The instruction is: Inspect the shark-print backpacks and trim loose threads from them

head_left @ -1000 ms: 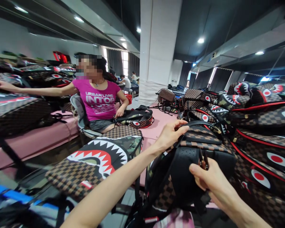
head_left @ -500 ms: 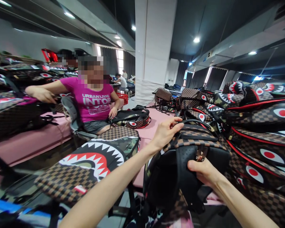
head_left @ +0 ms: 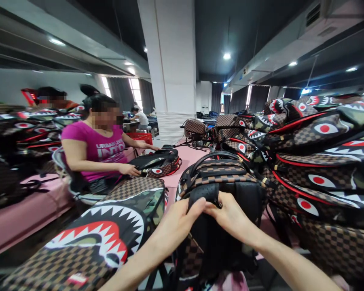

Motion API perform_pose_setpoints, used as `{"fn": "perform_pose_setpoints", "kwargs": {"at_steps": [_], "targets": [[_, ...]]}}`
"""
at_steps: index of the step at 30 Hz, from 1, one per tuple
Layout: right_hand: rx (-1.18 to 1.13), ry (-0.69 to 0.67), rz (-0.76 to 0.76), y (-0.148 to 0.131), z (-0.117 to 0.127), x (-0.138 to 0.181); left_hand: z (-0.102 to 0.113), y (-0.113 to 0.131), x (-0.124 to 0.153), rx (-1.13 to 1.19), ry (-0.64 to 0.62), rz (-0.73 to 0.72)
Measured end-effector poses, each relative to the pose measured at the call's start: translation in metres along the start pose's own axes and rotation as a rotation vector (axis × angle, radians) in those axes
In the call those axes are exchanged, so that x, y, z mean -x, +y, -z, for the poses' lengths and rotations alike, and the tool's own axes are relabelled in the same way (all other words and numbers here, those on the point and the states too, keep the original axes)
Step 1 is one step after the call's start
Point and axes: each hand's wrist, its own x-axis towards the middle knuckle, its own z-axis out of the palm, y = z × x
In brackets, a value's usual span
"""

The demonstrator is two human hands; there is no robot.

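Upright in front of me stands a brown-and-black checked backpack, its black back panel and shoulder straps facing me. My left hand is closed round a padded black shoulder strap, thumb on top. Close beside it, my right hand pinches the same strap, its fingertips near the left thumb. What lies under the fingers is partly hidden. A black carry handle arches over the bag's top. Left of my forearm lies another checked backpack with a shark-mouth print.
Shark-print backpacks are piled high on the right. A co-worker in a magenta shirt sits at the left, hands on a backpack on the pink table. A white pillar rises behind.
My left hand has come down from the carry handle to the shoulder strap, and my right hand has moved left to it. The view has turned right. The co-worker now has both hands on a backpack.
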Motion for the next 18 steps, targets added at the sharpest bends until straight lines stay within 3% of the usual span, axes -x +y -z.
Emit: {"fn": "perform_pose_setpoints", "kwargs": {"at_steps": [4, 6, 8, 10, 14, 18], "targets": [[0.238, -0.008, 0.039, -0.013, 0.028, 0.064, -0.005, 0.001, -0.003, 0.188, -0.053, 0.100], [0.323, 0.192, 0.059, -0.010, 0.055, 0.090, -0.005, -0.002, -0.001, 0.281, -0.042, 0.108], [0.420, 0.505, 0.008, 0.001, 0.083, 0.098, -0.007, -0.005, -0.001, 0.393, -0.064, 0.117], [0.463, 0.596, -0.090, 0.018, 0.100, 0.091, -0.011, -0.008, -0.001, 0.509, -0.109, 0.132], [0.180, 0.422, -0.215, 0.037, 0.092, 0.068, -0.019, -0.010, 0.009, 0.638, -0.094, 0.152], [-0.347, 0.421, -0.218, 0.009, 0.068, 0.077, -0.016, 0.008, 0.050, 0.660, -0.090, 0.095]]}}
